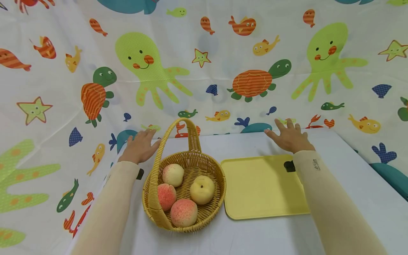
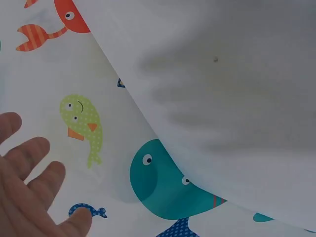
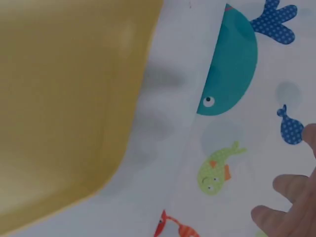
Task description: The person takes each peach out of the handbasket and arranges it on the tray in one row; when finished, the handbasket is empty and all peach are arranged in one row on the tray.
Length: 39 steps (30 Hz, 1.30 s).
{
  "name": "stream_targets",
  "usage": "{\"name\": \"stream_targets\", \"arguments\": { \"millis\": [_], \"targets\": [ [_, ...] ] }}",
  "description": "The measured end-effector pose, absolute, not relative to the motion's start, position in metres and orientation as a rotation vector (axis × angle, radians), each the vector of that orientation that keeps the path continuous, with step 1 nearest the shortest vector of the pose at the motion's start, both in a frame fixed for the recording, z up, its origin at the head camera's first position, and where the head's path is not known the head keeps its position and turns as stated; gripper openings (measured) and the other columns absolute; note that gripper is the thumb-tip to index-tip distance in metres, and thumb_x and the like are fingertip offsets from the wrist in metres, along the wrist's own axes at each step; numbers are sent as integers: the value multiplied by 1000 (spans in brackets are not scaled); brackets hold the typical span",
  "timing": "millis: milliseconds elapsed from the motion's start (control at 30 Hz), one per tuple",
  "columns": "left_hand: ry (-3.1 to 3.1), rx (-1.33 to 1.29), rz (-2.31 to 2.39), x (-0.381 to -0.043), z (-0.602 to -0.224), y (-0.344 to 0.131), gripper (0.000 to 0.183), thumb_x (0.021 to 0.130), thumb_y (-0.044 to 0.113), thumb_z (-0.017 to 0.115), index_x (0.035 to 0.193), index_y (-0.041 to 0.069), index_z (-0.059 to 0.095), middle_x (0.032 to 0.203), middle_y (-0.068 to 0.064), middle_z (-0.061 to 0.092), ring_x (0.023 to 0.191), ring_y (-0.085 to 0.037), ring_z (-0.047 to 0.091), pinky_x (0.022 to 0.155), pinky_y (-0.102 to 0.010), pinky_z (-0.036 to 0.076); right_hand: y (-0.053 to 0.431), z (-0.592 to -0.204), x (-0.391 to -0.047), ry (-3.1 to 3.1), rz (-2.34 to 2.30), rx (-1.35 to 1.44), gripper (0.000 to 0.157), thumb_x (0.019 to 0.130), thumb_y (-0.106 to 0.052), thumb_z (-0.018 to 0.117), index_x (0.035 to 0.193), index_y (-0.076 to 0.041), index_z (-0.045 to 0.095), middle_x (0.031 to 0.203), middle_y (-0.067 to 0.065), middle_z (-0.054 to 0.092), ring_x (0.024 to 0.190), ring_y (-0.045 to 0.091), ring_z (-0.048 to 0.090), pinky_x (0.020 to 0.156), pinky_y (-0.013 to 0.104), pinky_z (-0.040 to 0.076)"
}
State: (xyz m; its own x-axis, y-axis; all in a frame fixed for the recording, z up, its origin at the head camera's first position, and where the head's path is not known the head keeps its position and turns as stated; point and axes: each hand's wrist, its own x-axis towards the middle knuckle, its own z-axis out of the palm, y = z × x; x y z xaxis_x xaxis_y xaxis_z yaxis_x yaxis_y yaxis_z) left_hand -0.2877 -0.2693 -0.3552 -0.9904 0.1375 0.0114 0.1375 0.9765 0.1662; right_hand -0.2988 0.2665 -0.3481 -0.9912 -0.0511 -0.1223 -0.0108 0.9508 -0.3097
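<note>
My left hand (image 1: 139, 146) is held over the far left of the white table, fingers spread and holding nothing, just left of a wicker basket (image 1: 222, 173) with a tall handle. Inside the basket lie a pale peach (image 1: 173, 175), two pinkish-red peaches, one nearer the handle (image 1: 166, 197) and one in front (image 1: 183, 213), and a yellow round fruit (image 1: 202, 190). Beyond the far edge of a yellow tray (image 1: 264, 191), my right hand (image 1: 289, 137) hovers with spread fingers, also holding nothing. Its fingers (image 3: 291, 187) show at the right of the right wrist view.
A white cloth (image 1: 204, 46) printed with sea animals hangs behind and beside the table. The white tabletop (image 1: 255, 235) extends in front of the basket and tray. Basket and tray stand side by side, nearly touching.
</note>
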Motion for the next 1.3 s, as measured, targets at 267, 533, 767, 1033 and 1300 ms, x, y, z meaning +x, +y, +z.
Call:
{"name": "stream_targets", "arguments": {
  "millis": [267,533,767,1033,1300],
  "targets": [
    [2950,219,548,-279,-350,-268,83,107,63,30,166,6,18,168,-27,22,154,-50,20,121,-67,19,238,-342,-299,2880,-703,-255,100,98,-80,32,169,-16,3,170,31,-3,154,56,3,115,78,12],
    [2745,285,765,-254,-354,-274,77,106,56,47,160,2,34,155,-30,45,140,-51,45,107,-67,43,181,-330,-272,2685,-1023,-580,75,102,-51,62,163,-16,36,158,22,44,136,45,54,106,60,47],
    [2469,277,1155,-223,-370,-281,58,105,34,56,150,-2,45,140,-26,61,120,-35,65,88,-50,60,121,-329,-244,2505,-1031,-845,63,97,-41,72,152,-16,54,144,13,60,122,28,66,97,46,56],
    [2397,245,1335,-197,-388,-289,51,107,29,55,147,-1,50,134,-23,64,106,-27,69,80,-45,62,74,-339,-228,2383,-902,-925,59,94,-39,76,147,-19,59,141,11,62,121,25,66,98,42,54],
    [2348,223,1399,-185,-399,-291,52,107,27,53,150,-2,45,123,-20,69,102,-28,70,78,-47,63,49,-349,-217,2345,-579,-918,71,83,-36,86,148,-22,59,139,-3,62,125,16,55,105,39,47]
  ]
}}
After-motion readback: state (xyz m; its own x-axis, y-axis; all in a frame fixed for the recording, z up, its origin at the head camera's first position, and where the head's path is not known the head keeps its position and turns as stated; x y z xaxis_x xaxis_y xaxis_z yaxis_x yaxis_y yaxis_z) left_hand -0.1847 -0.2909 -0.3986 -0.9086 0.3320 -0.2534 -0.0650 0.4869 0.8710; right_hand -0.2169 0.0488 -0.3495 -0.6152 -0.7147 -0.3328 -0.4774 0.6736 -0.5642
